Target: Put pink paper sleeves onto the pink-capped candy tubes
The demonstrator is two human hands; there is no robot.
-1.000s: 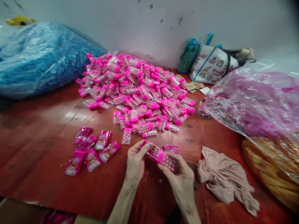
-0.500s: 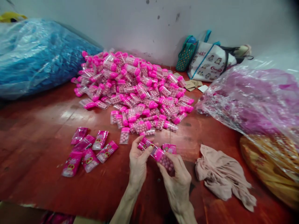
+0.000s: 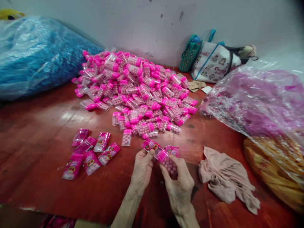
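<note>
My left hand (image 3: pixel 142 169) pinches a printed pink sleeve (image 3: pixel 150 145) between thumb and curled fingers. My right hand (image 3: pixel 179 182) grips a clear candy box (image 3: pixel 169 165) with a pink cap and round pink balls inside. The box's capped end meets the lower right end of the sleeve; how far it is inside, I cannot tell. Just behind my right fingers lies another printed pink packet (image 3: pixel 173 150). To the left, several boxes in printed sleeves (image 3: pixel 91 162) lie in a loose group. Beyond my hands spreads a heap of unsleeved candy boxes (image 3: pixel 142 91).
A big bag of blue pieces (image 3: pixel 42 60) stands at the left, and a clear bag with pink contents (image 3: pixel 263 101) at the right. A crumpled beige cloth (image 3: pixel 228 177) lies on the red table (image 3: pixel 42 190). Against the wall are a white printed bag (image 3: pixel 210 63) and a green pouch (image 3: pixel 189 57).
My left fingers have slid down and curled away from the sleeve's far end, which now shows more. The sleeve has shifted slightly right. My right hand has hardly moved.
</note>
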